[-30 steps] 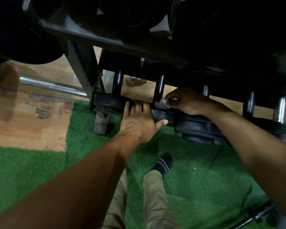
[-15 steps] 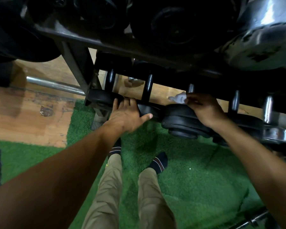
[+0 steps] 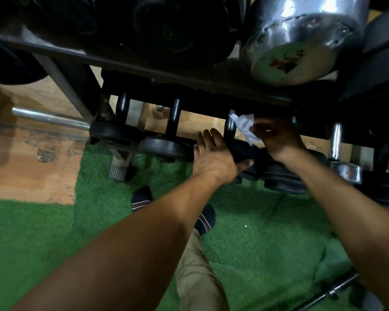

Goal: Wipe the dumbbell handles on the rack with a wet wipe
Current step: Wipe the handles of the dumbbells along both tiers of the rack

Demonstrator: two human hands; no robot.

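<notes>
One view only, head cam: our right hand (image 3: pixel 276 136) has shifted right along the bottom rack (image 3: pixel 189 86) tier, pinching the wet wipe (image 3: pixel 245 126) now against the third black dumbbell handle (image 3: pixel 230 129); half a second ago it was only nearing it. Our left hand (image 3: pixel 213 158) has followed, fingers straight, pressed flat on that dumbbell's plate. We judge two handles (image 3: pixel 174 117) done, chrome ones (image 3: pixel 335 140) still pending.

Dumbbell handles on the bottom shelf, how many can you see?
5, left to right: black handles, one beside the wipe, one mostly behind the right hand, one chrome. More may be hidden.
</notes>
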